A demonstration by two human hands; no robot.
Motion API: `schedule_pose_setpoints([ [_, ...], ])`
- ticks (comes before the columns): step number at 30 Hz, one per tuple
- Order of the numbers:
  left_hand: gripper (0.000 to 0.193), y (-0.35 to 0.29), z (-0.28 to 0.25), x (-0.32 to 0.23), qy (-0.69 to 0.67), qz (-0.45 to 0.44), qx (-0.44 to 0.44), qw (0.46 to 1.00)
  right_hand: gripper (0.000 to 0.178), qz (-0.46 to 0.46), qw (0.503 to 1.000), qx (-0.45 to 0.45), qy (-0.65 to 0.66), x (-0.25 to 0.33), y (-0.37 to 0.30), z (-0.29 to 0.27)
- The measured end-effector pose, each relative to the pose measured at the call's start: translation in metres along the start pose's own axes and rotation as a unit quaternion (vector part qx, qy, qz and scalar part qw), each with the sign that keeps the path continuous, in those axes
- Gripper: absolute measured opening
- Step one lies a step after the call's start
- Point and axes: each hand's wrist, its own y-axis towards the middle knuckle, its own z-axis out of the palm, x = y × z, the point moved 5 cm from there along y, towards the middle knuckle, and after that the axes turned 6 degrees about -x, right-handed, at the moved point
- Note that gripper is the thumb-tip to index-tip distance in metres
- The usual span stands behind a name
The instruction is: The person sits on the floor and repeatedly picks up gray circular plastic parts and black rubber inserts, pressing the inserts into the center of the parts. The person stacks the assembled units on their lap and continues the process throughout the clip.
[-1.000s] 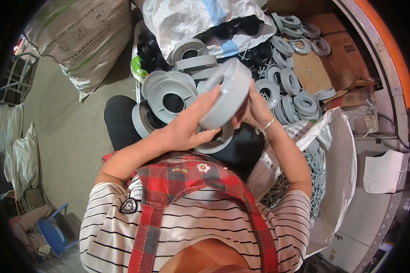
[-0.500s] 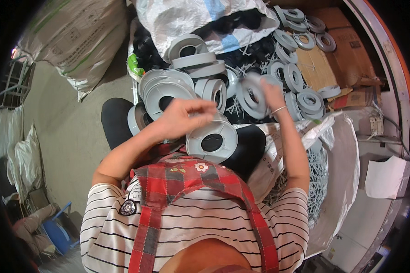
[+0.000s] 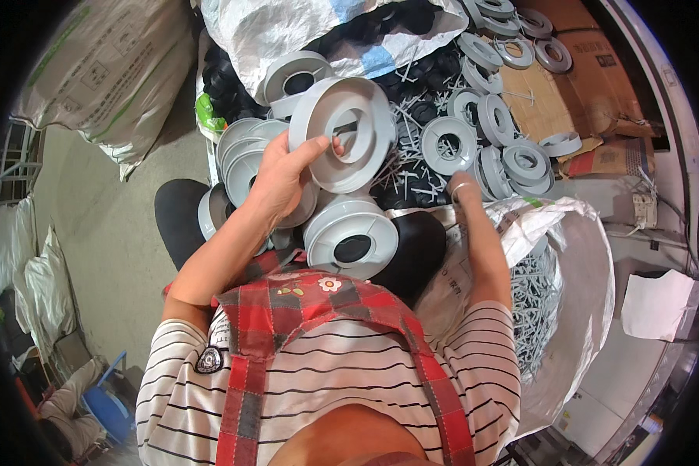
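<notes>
My left hand point(image 3: 283, 171) grips a grey plastic ring point(image 3: 369, 155) by its near side, thumb on the rim and fingertips through the hole. The ring is raised and tilted over the pile. My right hand point(image 3: 462, 187) reaches low at the right, just below a flat grey ring point(image 3: 464, 149); its fingers are hidden. A round grey flange with an open centre point(image 3: 388, 247) rests on my lap. More stacked grey rings point(image 3: 231, 144) lie beside my left wrist.
Thin grey plastic pins point(image 3: 412, 182) are scattered over black parts ahead. Several rings lie along cardboard point(image 3: 536, 109) at the right. An open white sack point(image 3: 590, 311) of grey pins stands by my right arm. A full white sack point(image 3: 113, 78) stands at the far left.
My left hand, empty before, has risen and now grips a ring. My right hand, blurred beside a ring before, has moved down.
</notes>
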Motion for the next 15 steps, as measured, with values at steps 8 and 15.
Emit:
schedule_pose_setpoints([
  [8,0.044,-0.001,0.0,0.001,0.041,0.019,-0.022,0.999,0.032,0.194,0.971,-0.001,0.141,-0.027,0.017,0.042],
  [15,0.04,-0.005,0.014,-0.001,0.046,0.028,-0.008,0.999,0.028,-0.179,0.88,-0.225,0.377,0.08,-0.077,-0.136],
])
